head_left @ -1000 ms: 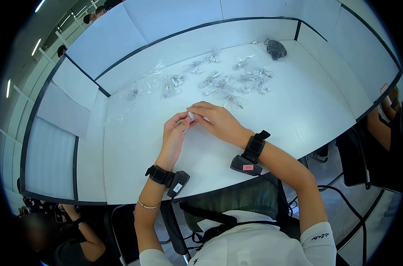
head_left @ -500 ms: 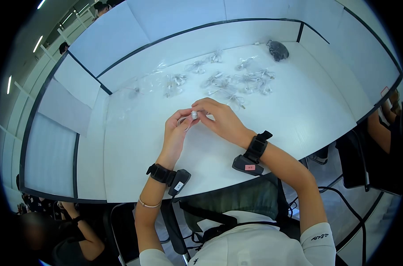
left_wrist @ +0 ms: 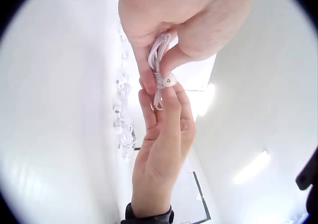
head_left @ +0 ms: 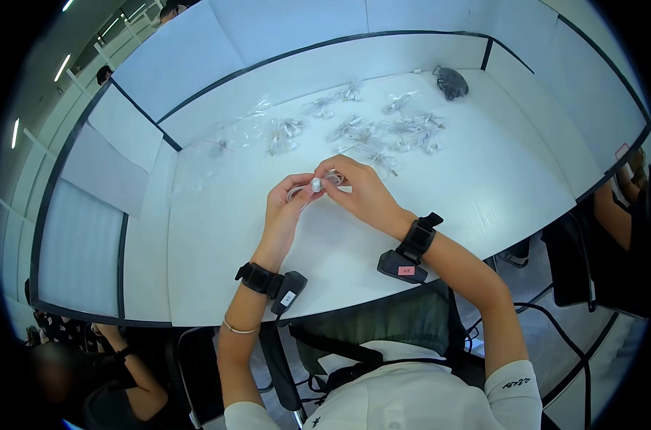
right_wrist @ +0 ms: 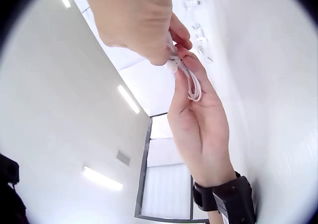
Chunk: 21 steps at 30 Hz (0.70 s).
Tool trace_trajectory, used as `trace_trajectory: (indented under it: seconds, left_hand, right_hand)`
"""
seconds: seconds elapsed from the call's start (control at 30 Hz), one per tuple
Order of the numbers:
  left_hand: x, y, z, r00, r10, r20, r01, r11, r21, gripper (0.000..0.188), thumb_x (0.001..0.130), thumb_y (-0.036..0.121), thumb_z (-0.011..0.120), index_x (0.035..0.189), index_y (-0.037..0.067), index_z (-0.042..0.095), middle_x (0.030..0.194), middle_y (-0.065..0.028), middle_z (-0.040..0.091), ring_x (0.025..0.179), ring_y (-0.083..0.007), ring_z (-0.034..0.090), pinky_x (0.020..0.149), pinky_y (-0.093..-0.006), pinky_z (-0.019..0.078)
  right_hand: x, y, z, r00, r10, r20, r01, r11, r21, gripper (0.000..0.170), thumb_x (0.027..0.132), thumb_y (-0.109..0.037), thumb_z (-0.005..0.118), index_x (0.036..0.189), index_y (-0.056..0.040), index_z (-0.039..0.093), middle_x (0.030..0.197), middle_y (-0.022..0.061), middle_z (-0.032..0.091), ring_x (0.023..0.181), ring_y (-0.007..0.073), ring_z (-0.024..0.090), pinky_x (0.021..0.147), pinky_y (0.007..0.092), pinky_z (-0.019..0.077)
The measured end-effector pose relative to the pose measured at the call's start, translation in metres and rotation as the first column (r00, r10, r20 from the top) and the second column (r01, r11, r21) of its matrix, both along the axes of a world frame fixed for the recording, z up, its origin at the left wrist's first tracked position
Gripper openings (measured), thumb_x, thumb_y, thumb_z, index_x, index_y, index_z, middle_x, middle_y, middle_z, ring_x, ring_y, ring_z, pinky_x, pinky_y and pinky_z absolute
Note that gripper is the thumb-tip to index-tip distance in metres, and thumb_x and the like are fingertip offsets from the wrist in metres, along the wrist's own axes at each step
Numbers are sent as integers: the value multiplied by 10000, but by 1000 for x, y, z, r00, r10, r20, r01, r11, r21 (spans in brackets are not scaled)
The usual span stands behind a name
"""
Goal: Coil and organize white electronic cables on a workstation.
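Note:
A white wired earphone (left_wrist: 159, 52) is folded into a bundle, its cord wound round the middle and loops standing out on both sides. A round white earbud (left_wrist: 170, 80) shows beside the winding. My left hand (head_left: 284, 204) pinches the bundle between thumb and fingers, with one loop lying against the palm in the right wrist view. From the other side my right hand (head_left: 365, 192) pinches the wound middle, fingertips meeting those of the left. Both hands hold it above the near part of the white table (head_left: 247, 236).
Several similar white cord bundles (head_left: 361, 132) lie farther back on the table. Clear plastic bags (head_left: 214, 154) are at the back left. A dark pouch (head_left: 451, 82) sits in the back right corner. Low white partitions (head_left: 325, 64) with black edging enclose the table.
Both hands have shifted slightly right, staying together at the bundle. A cord loop now shows beyond the right fingertips, and the white earbud sits more plainly between the hands.

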State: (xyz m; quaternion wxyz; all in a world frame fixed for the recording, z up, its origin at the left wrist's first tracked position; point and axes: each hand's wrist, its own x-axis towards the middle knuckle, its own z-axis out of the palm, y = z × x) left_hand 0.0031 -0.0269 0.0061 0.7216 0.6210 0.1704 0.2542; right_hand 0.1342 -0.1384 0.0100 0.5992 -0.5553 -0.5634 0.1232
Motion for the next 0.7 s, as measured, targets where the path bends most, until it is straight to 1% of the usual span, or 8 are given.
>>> trace_trajectory:
  seconds: [0.03, 0.13, 0.23, 0.33, 0.43, 0.63, 0.7]
  left_hand:
    - [0, 1, -1, 1000, -4, -1, 4, 1000, -1, 244, 890, 66, 543, 1098, -62, 546, 1059, -130, 603, 981, -205, 604, 913, -306, 464]
    - [-1, 6, -3, 998, -54, -21, 55, 998, 29, 246, 899, 95, 547, 1103, -42, 549, 1053, -99, 611, 996, -155, 585, 944, -322, 460]
    - [-1, 8, -1, 997, -66, -43, 68, 996, 63, 242, 896, 93, 550, 1098, -39, 552, 1048, -96, 614, 987, -151, 588, 936, -314, 461]
    - [-2, 10, -3, 996, -78, -45, 82, 992, 92, 238, 894, 91, 552, 1094, -36, 555, 1043, -93, 616, 979, -149, 590, 930, -309, 461]
    - [-2, 10, -3, 996, -55, -75, 63, 992, 108, 229, 892, 84, 549, 1089, -33, 559, 1042, -91, 615, 978, -148, 590, 923, -306, 463]
    - [-2, 10, -2, 997, -51, -54, 58, 990, 129, 204, 895, 60, 531, 1075, -31, 563, 1043, -89, 609, 972, -150, 587, 925, -320, 471]
    - [-1, 7, 0, 999, -43, -29, 46, 992, 121, 199, 896, 59, 530, 1070, -31, 565, 1041, -87, 606, 974, -150, 585, 928, -324, 472]
  right_hand:
    - [1, 0, 0, 1000, 8, 18, -8, 1000, 6, 125, 842, -39, 559, 963, -7, 549, 959, 119, 594, 831, 274, 623, 743, 329, 520]
    - [2, 0, 0, 999, 34, 34, -35, 999, 14, 135, 839, -34, 559, 973, -21, 548, 954, 115, 582, 811, 271, 612, 716, 331, 514]
    - [5, 0, -2, 993, 29, 118, -31, 999, 11, 142, 835, -31, 557, 977, -25, 548, 968, 113, 565, 817, 272, 604, 698, 337, 501]
    - [5, -2, 0, 990, 38, 137, -38, 999, 0, 151, 834, -34, 556, 984, -36, 546, 981, 103, 547, 820, 275, 597, 691, 338, 487]
    - [5, -4, 3, 990, 55, 127, -54, 999, -10, 153, 836, -40, 554, 989, -41, 541, 986, 96, 539, 831, 274, 596, 700, 338, 484]
    - [7, -5, 4, 989, 34, 146, -25, 998, -63, 169, 839, -58, 564, 1005, -40, 537, 1002, 97, 543, 847, 265, 594, 715, 334, 489]
    - [3, -3, 4, 999, -20, 43, 21, 999, -27, 192, 835, -75, 578, 1018, -37, 535, 1020, 98, 549, 850, 255, 597, 725, 324, 492]
